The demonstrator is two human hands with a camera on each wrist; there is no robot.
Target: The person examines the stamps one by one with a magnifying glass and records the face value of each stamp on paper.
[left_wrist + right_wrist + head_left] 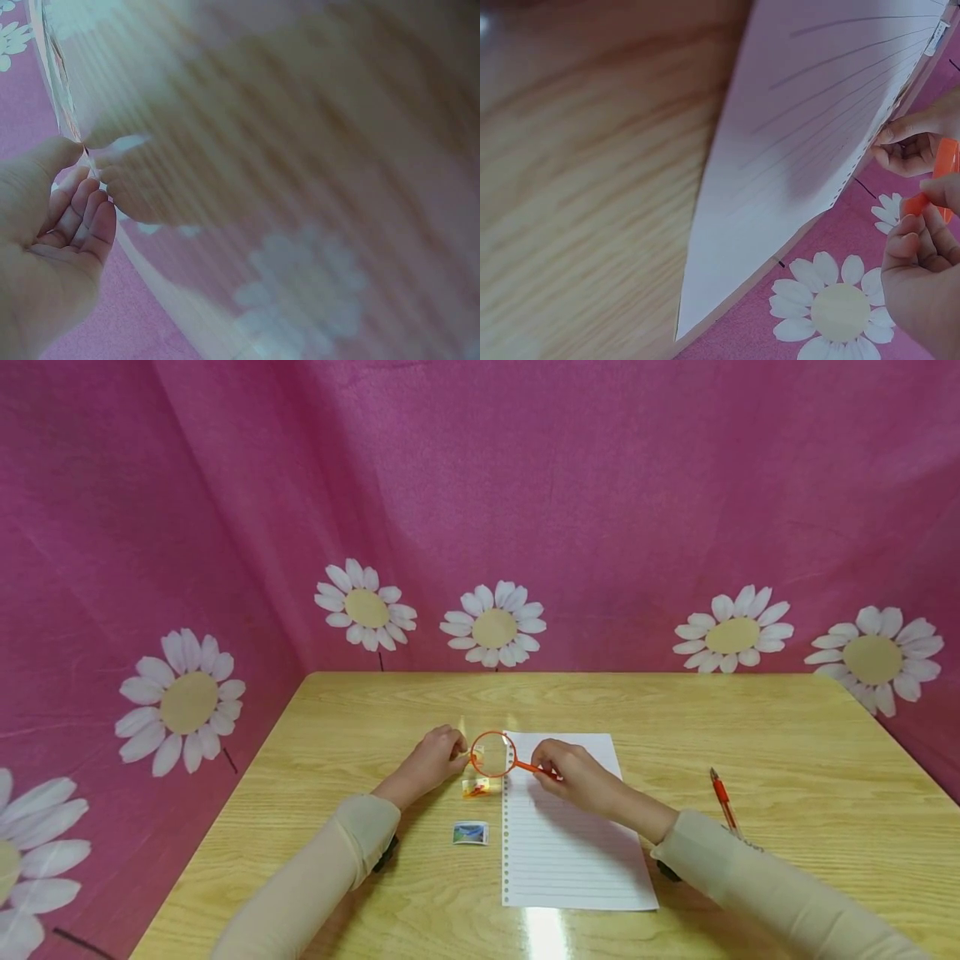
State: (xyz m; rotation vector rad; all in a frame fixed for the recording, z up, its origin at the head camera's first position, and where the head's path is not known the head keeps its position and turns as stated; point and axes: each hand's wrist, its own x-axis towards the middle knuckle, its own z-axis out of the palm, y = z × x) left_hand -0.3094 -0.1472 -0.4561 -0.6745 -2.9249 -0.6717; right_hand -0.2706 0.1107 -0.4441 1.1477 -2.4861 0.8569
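My right hand (573,775) grips the handle of a red-rimmed magnifying glass (528,767) over the left edge of a lined sheet of paper (570,868). Its round lens overlaps a small yellow-and-red stamp (477,757) in the head view. Thumb and finger of my left hand (435,762) pinch that stamp's left edge. Just below the lens lies a second yellow-and-red stamp (476,788). Nearer me is a blue-green picture stamp (470,833) with a white border. In the right wrist view, the orange-red handle (915,204) shows between thumb and fingers.
A red pen (721,792) lies right of the paper, partly behind my right sleeve (720,852). The wooden table (360,710) reaches back to a pink curtain (600,510) with white flowers. Punched holes run down the paper's left edge.
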